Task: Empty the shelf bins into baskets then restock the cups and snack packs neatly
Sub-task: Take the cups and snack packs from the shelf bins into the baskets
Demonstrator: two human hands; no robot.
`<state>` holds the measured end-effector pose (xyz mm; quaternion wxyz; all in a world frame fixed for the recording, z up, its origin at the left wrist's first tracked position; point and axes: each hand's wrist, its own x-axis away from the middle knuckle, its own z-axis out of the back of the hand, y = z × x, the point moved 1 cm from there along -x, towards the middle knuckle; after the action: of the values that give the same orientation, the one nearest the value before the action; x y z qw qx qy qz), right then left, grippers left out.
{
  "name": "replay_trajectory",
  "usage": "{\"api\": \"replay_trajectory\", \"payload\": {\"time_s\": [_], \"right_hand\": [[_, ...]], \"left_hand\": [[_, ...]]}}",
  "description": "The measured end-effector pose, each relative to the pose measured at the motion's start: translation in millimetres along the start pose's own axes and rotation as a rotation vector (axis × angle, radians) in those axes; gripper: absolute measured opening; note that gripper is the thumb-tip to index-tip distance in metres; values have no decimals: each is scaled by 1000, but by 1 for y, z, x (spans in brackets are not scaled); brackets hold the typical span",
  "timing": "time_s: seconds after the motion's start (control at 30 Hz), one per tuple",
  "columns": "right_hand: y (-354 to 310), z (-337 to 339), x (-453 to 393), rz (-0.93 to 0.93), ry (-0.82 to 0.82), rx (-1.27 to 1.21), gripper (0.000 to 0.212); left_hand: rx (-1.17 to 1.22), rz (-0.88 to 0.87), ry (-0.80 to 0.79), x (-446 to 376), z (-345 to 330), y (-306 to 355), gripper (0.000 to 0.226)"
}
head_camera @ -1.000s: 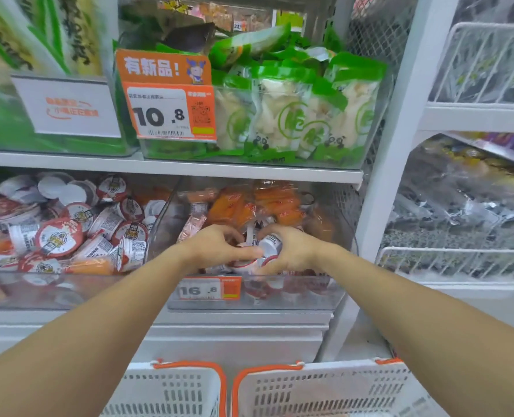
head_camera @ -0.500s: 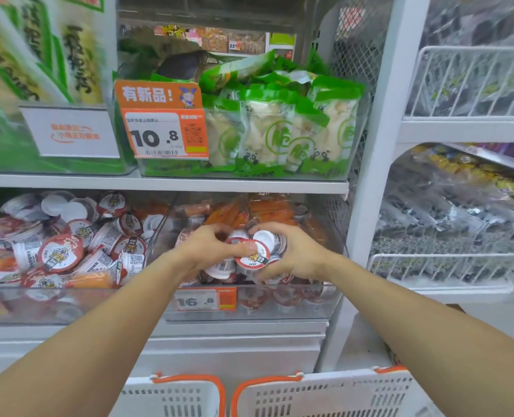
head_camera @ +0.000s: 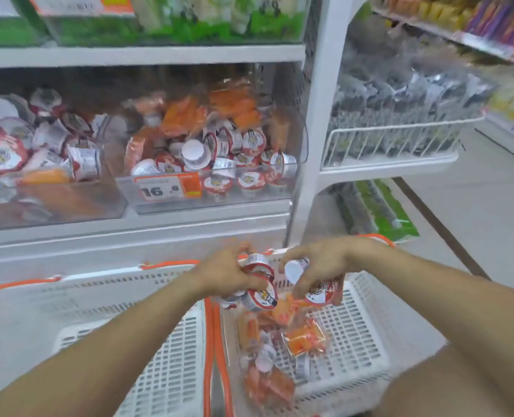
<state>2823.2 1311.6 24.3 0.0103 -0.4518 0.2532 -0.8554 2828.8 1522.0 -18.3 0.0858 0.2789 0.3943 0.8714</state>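
Shop shelf bin (head_camera: 207, 194) behind; both hands' grip on cups (head_camera: 257, 284) over basket (head_camera: 355, 341)

Both bare forearms reach forward from the lower corners and meet in the middle. The left hand (head_camera: 225, 273) has its fingers curled around several small red-and-white lidded cups (head_camera: 260, 284). The right hand (head_camera: 322, 266) grips more of them, knuckles up.

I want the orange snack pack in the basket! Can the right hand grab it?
Probably not yet. The right hand hangs right above the orange snack pack in the right basket, nothing between, but its fingers are full of cups.
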Motion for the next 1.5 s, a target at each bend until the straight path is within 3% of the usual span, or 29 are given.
{"api": "replay_trajectory", "payload": {"time_s": [0.07, 0.17, 0.3, 0.4, 0.47, 0.57, 0.63, 0.67, 0.73, 0.83, 1.0, 1.07, 1.13, 1.23, 1.33, 1.5], "right_hand": [[15, -25, -19, -99, -52, 110, 59], [25, -47, -40, -98, -85, 88, 77], [20, -33, -49, -10, 40, 15, 78], [3, -5, -41, 195, 348, 104, 39], [-10, 11, -28, 352, 573, 101, 16], [-41, 30, -5, 611, 796, -51, 11], [-67, 47, 4, 730, 932, -88, 14], [-81, 58, 4, 756, 987, -62, 17], [-108, 80, -5, 740, 1024, 41, 27], [-145, 104, -30, 668, 918, 135, 54], [-192, 124, -91, 490, 752, 286, 124], [-205, 126, -109, 422, 697, 387, 134], [-215, 121, -122, 328, 705, 560, 120], [-218, 122, -130, 279, 857, 641, 96], [-201, 132, -127, 409, 865, 646, 95], [-177, 142, -108, 630, 840, 370, 74]], "left_hand": [[-126, 93, -52, -11, -43, -25, 47], [-131, 154, -97, -16, -79, -49, 45], [-17, 168, -95, -24, -64, -40, 28], [-98, -31, 217, -22, -4, -8, 2], [-140, -166, 461, -10, 40, 17, 12], [-190, -314, 744, 5, 99, 40, 10], [-255, -322, 873, 5, 135, 35, 6], [-300, -281, 905, 2, 152, 30, 16], [-389, -127, 884, -5, 176, 21, 42], [-560, -2, 772, -15, 190, 18, 66], [-666, 12, 597, -36, 210, 15, 75], [-565, -55, 516, -44, 215, 8, 75], [-380, -106, 486, -52, 215, 1, 72], [-149, -161, 564, -63, 212, -2, 75], [-102, -237, 563, -70, 212, -1, 82], [42, -305, 545, -76, 214, -3, 96]]}}
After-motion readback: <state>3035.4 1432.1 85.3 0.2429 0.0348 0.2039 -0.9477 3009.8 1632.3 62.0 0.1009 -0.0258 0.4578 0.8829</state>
